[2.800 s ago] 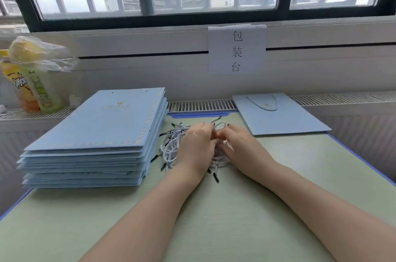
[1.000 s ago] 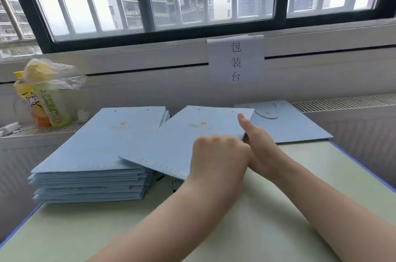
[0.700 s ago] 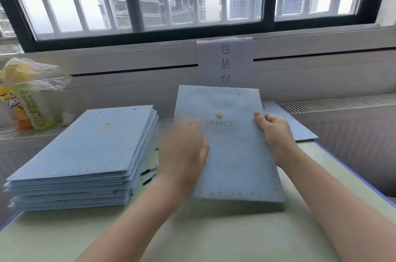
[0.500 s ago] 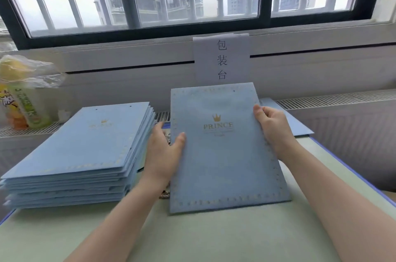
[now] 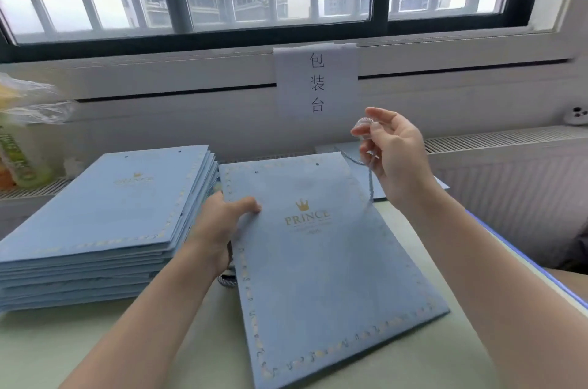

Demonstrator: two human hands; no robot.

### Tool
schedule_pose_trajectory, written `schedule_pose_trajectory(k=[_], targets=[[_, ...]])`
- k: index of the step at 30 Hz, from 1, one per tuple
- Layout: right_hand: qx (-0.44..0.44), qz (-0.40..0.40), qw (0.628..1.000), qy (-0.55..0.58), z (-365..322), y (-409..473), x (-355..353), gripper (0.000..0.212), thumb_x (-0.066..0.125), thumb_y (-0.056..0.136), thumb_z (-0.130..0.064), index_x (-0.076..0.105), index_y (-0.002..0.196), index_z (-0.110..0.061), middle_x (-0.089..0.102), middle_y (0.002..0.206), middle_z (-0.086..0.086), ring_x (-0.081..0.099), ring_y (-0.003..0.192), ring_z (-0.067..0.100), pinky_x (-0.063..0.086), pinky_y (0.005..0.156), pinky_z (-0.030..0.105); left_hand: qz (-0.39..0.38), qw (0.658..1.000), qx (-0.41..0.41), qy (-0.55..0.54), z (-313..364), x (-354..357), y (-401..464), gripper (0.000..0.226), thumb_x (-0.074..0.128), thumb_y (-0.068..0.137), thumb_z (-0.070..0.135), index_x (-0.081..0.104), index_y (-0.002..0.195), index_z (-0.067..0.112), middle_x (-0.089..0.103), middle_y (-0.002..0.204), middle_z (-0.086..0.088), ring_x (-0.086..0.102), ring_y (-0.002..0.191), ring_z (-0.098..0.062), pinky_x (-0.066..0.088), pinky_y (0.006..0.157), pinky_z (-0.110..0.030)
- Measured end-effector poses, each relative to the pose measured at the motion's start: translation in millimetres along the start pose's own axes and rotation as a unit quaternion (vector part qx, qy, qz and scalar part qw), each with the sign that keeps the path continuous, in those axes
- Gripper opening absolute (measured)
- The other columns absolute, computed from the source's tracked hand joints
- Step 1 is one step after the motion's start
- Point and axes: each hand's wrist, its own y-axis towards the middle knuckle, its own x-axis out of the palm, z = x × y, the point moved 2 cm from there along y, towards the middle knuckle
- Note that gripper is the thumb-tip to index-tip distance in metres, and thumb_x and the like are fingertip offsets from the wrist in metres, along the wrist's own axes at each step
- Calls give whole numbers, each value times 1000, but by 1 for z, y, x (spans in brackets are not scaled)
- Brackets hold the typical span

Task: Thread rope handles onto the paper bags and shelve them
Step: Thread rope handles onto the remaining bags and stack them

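Note:
A flat light-blue paper bag [image 5: 321, 274] with a gold crown and "PRINCE" lies on the green table in front of me, two punched holes at its far edge. My left hand [image 5: 222, 226] grips its left edge, thumb on top. My right hand [image 5: 391, 153] is raised above the bag's far right corner and pinches a blue-white rope handle [image 5: 369, 172] that hangs down to the bag. A stack of the same flat bags [image 5: 105, 216] sits to the left. Another rope end [image 5: 226, 280] pokes out from under the bag's left side.
A further blue bag [image 5: 359, 166] with a handle lies behind, mostly hidden. A paper sign [image 5: 316, 83] hangs on the wall under the window. Drink bottles in a plastic wrap [image 5: 22, 137] stand on the radiator ledge at left. The table's blue edge [image 5: 521, 258] runs at right.
One bag came off the stack and now lies flat over the rope pile. My right hand let go of its right edge and lifted with a rope handle pinched in it.

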Motion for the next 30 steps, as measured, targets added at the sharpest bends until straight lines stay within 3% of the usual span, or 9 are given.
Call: schedule_pose_trajectory(k=[4,7,10,13,16,18,22,24,30], targets=[[40,-119,986,109,-14,-18,27,28,34,99,3,60,102,-8,66,72,1,50,52,9,40,49,17,-26,999,3,35,-12,13,-3,20,54,84,-7,65,95,6,72,91,-12,69,71,-26,54,60,-33],[47,-177,976,117,-18,-26,46,26,37,98,4,62,99,-7,66,77,4,56,59,9,44,53,18,-36,999,8,17,-20,19,-4,26,57,81,-7,63,101,9,72,97,-12,70,83,-33,57,76,-48],[-7,-191,982,-8,-14,-28,62,12,52,94,-3,62,91,-10,65,77,2,60,63,7,49,57,19,-27,997,-23,-69,-23,17,-1,42,68,77,5,54,116,12,69,106,-15,68,89,-35,56,78,-52],[-63,-191,963,-180,5,-31,66,13,59,91,-5,55,83,-14,57,70,-2,53,57,7,47,54,19,-13,993,-6,-120,-19,17,0,33,64,87,14,54,118,13,69,106,-16,68,84,-32,57,69,-44],[-55,-178,954,-233,31,-35,59,11,51,95,-5,53,89,-14,54,71,-2,52,57,10,44,51,22,20,993,20,-114,-15,17,-3,23,63,88,12,52,109,11,66,99,-16,66,78,-30,55,69,-43],[-44,-176,950,-253,42,-36,55,16,45,97,-4,55,92,-15,54,72,0,53,59,12,44,53,23,51,995,35,-82,-15,15,-3,23,61,87,8,49,106,12,61,96,-13,62,75,-25,53,67,-38],[-35,-191,944,-266,49,-41,53,26,42,98,-4,60,87,-19,58,75,0,54,61,10,45,57,20,85,981,141,106,-15,12,-3,40,62,87,10,44,120,23,49,111,7,52,101,-14,46,87,-30],[-50,-192,938,-285,51,-43,52,27,43,98,-5,61,86,-21,59,76,-1,54,60,6,46,58,20,82,965,192,157,-14,12,-4,23,61,90,15,54,111,21,51,100,16,50,95,-4,40,79,-14],[-96,-149,931,-318,54,-42,45,25,45,97,-4,64,88,-19,61,78,-7,55,66,0,44,64,13,83,962,193,172,-14,7,-2,4,60,92,17,62,88,18,60,86,13,55,79,1,44,72,-19]])
